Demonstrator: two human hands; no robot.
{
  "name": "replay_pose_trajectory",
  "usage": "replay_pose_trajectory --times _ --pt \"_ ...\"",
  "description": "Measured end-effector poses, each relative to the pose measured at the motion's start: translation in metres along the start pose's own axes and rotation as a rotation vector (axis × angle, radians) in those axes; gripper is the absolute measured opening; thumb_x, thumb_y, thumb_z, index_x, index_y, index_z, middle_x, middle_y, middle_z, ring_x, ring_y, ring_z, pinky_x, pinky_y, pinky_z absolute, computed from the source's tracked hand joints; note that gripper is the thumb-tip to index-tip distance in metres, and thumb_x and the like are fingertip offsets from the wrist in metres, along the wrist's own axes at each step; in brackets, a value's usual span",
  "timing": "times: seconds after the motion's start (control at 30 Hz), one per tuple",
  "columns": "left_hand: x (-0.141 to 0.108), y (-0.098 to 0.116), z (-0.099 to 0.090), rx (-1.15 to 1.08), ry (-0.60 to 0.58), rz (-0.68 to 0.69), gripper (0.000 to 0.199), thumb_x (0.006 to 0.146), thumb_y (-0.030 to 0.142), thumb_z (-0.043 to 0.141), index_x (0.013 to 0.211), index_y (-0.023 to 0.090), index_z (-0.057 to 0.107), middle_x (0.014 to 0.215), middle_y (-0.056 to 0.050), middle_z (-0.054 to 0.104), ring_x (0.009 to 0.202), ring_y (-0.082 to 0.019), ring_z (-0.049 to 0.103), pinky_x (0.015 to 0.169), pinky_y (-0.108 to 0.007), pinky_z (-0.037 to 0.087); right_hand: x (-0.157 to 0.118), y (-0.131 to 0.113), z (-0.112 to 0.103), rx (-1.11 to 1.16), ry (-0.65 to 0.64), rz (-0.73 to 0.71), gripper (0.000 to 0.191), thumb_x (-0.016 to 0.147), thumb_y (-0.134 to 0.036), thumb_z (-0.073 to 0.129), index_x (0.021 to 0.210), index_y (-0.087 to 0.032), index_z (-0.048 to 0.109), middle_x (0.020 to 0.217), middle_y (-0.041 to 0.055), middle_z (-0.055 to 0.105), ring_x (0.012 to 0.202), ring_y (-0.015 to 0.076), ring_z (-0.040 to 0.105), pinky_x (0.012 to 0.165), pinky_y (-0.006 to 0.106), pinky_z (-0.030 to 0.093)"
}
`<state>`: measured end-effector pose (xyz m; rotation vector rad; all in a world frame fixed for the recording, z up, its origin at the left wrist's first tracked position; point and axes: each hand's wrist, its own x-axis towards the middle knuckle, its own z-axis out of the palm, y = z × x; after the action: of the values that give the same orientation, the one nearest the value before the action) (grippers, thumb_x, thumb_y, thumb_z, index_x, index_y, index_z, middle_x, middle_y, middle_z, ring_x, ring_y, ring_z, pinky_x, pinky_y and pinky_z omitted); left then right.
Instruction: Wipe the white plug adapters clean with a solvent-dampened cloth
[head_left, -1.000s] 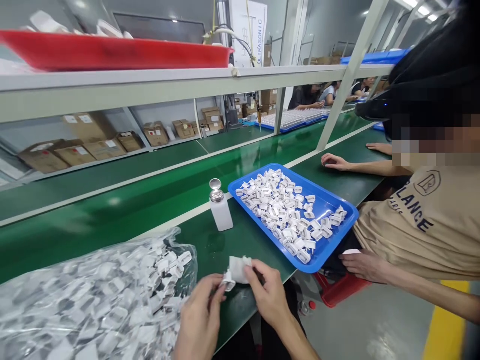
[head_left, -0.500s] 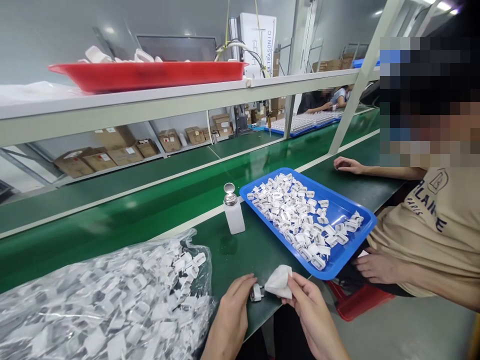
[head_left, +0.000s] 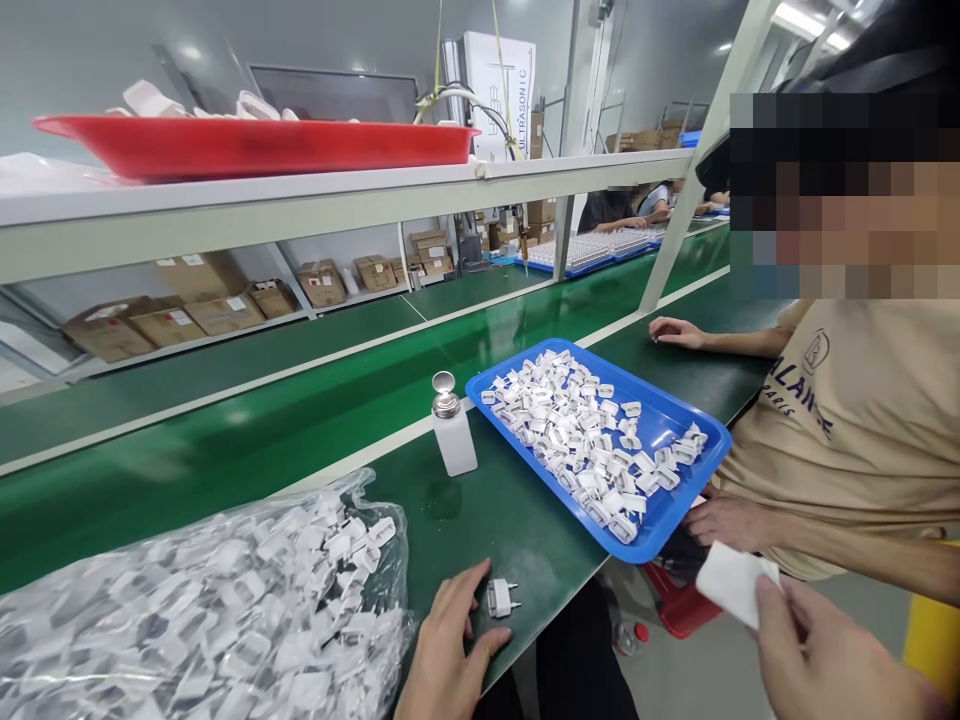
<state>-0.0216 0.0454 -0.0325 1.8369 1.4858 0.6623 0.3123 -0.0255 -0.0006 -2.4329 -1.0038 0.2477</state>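
My left hand (head_left: 455, 640) rests at the table's near edge, its fingers apart and curved beside a white plug piece (head_left: 499, 598) that lies on the green surface with two pins pointing right. Off to the right, past the table edge, my right hand (head_left: 821, 640) pinches a folded white cloth (head_left: 739, 582). A clear bag (head_left: 225, 600) full of white plug pieces lies on the left. Many similar pieces fill a blue tray (head_left: 679, 500). Between bag and tray stands a white bottle (head_left: 455, 443) with a metal top.
A person in a tan shirt (head_left: 885, 430) sits at the right, one hand on the table. Overhead, a shelf (head_left: 360, 200) carries a red tray (head_left: 285, 148). Behind the green conveyor are cardboard boxes (head_left: 225, 312). A red stool (head_left: 679, 605) is below the blue tray.
My right hand has moved far right with the cloth, away from the plug piece. My left hand's fingers have spread and no longer hold the piece. The view has shifted slightly.
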Motion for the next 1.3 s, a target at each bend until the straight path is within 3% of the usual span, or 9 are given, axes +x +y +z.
replay_pose_trajectory --times 0.07,0.23,0.33,0.43,0.53,0.63,0.9,1.13,1.3 --pt "0.003 0.002 -0.002 0.023 -0.028 0.027 0.048 0.09 0.028 0.061 0.138 0.027 0.063 0.115 -0.011 0.07 0.077 -0.021 0.065 0.074 -0.032 0.057 0.003 -0.006 -0.006 0.086 -0.039 0.0 0.032 0.08 -0.063 0.048 0.073 -0.037 0.066 0.067 0.0147 0.07 0.055 0.0292 0.062 0.057 0.041 0.039" --pt "0.005 0.006 -0.001 0.01 -0.014 0.047 0.038 0.091 0.024 0.06 0.128 0.026 0.069 0.106 -0.01 0.072 0.085 -0.024 0.067 0.078 -0.034 0.057 -0.019 -0.051 0.024 0.62 -0.65 -0.172 0.056 0.087 -0.071 0.052 0.096 -0.023 0.079 0.065 0.0053 0.068 0.056 0.0228 0.058 0.05 0.032 0.042" --pt "0.004 0.005 -0.001 -0.008 -0.023 0.028 0.034 0.091 0.02 0.061 0.123 0.025 0.07 0.105 -0.008 0.071 0.087 -0.023 0.067 0.08 -0.034 0.057 -0.037 -0.066 0.053 0.623 -0.278 -0.316 0.042 0.094 -0.055 0.057 0.105 -0.021 0.081 0.082 0.0067 0.076 0.068 0.0239 0.065 0.061 0.033 0.052" --pt "0.005 0.003 0.001 -0.031 -0.002 0.084 0.033 0.09 0.013 0.059 0.118 0.024 0.071 0.106 -0.007 0.072 0.095 -0.023 0.067 0.085 -0.034 0.056 -0.056 -0.08 0.08 0.576 0.071 -0.733 0.033 0.098 -0.025 0.057 0.127 -0.025 0.073 0.12 0.0067 0.075 0.105 0.0277 0.064 0.093 0.039 0.053" --pt "0.006 0.001 0.006 -0.043 0.048 0.188 0.033 0.087 0.005 0.055 0.109 0.023 0.071 0.104 -0.006 0.073 0.1 -0.023 0.065 0.088 -0.034 0.055 -0.07 -0.096 0.102 0.608 -0.135 -1.016 0.051 0.099 -0.008 0.049 0.145 -0.027 0.058 0.12 0.0071 0.073 0.104 0.0233 0.061 0.087 0.033 0.057" --pt "0.007 0.0 0.015 -0.02 0.099 0.229 0.033 0.082 -0.001 0.052 0.097 0.022 0.069 0.092 -0.004 0.071 0.09 -0.022 0.065 0.08 -0.032 0.055 -0.079 -0.103 0.119 0.701 -0.267 -1.049 0.055 0.1 -0.005 0.043 0.151 -0.026 0.049 0.098 0.0083 0.072 0.087 0.0211 0.062 0.071 0.03 0.058" --pt "0.005 -0.003 0.019 0.008 0.153 0.264 0.042 0.082 -0.004 0.044 0.103 0.021 0.069 0.091 -0.004 0.071 0.089 -0.022 0.065 0.077 -0.032 0.055 -0.096 -0.075 0.139 0.687 -0.249 -1.147 0.071 0.099 -0.002 0.041 0.164 -0.02 0.02 0.075 0.0036 0.057 0.069 0.0187 0.056 0.063 0.027 0.056" --pt "0.006 -0.002 0.018 -0.008 0.132 0.233 0.031 0.079 -0.003 0.051 0.089 0.022 0.068 0.083 -0.003 0.068 0.082 -0.021 0.064 0.072 -0.029 0.053 -0.085 -0.098 0.139 0.697 -0.342 -0.915 0.056 0.102 -0.007 0.039 0.155 -0.025 0.043 0.087 0.0055 0.056 0.073 0.0152 0.063 0.068 0.026 0.057" --pt "0.005 -0.001 0.02 -0.018 0.159 0.193 0.037 0.081 -0.003 0.044 0.091 0.023 0.069 0.088 -0.003 0.07 0.087 -0.021 0.065 0.075 -0.03 0.052 -0.099 -0.085 0.144 0.732 -0.249 -1.029 0.068 0.099 -0.003 0.043 0.161 -0.025 0.029 0.082 0.005 0.059 0.073 0.0169 0.061 0.069 0.025 0.057"
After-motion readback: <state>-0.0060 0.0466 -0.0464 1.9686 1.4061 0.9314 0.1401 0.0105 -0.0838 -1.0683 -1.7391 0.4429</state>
